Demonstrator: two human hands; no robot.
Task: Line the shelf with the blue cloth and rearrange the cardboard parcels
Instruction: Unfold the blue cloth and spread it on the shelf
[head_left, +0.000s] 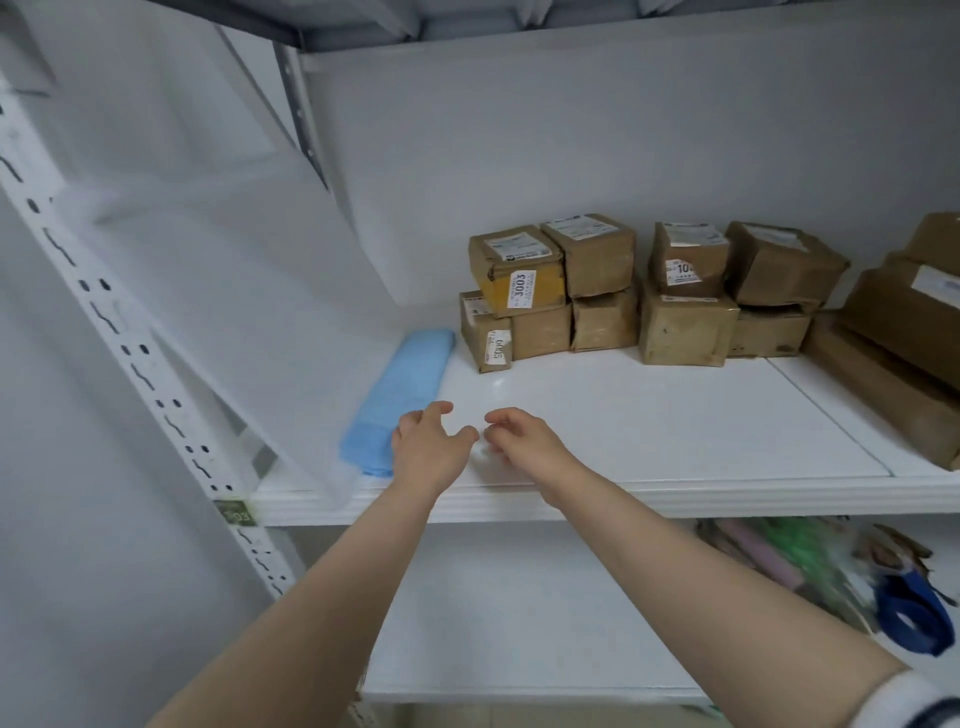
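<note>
Hands side by side over the front of one white shelf (675, 415), left hand (428, 447) and right hand (519, 441) both empty with fingers loosely curled, one folded blue cloth (410, 384) just beside the left hand, eight small cardboard parcels (597, 254) stacked two high behind, larger parcels (904, 322) cut off at right.

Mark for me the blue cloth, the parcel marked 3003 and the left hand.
blue cloth (402, 389): head view, middle of its folded top side.
parcel marked 3003 (496, 293): head view, its yellow front face.
left hand (428, 449): head view, back of the hand.
</note>
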